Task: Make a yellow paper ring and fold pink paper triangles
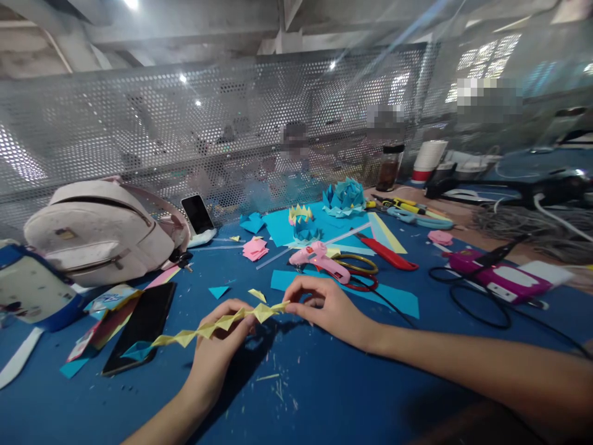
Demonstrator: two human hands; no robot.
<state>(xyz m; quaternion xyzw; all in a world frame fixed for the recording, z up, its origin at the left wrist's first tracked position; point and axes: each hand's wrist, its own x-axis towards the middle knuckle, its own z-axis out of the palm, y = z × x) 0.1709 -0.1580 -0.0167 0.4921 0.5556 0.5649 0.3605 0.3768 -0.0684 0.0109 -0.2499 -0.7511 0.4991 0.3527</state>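
A chain of folded yellow paper pieces (pixel 225 322) stretches between my hands above the blue table (pixel 319 395). Its left end carries one blue folded piece (pixel 138 351), over a dark phone-like slab (pixel 143 327). My left hand (pixel 227 330) is closed on the chain near its middle, thumb in front. With thumb and forefinger, my right hand (pixel 319 306) pinches the chain's right tip. Just beyond my right hand lie a pink glue gun (pixel 319 259) and a blue paper strip (pixel 393 296). A small loose yellow piece (pixel 257 295) rests behind the chain.
Behind stand a blue paper flower (pixel 345 198) and a yellow-and-blue paper ring (pixel 301 224). A red-handled tool (pixel 388 252) and a purple device (pixel 500 275) with a cable lie right. A pale backpack (pixel 102 232) and a propped phone (pixel 197 215) are left, before a perforated metal screen (pixel 208 130).
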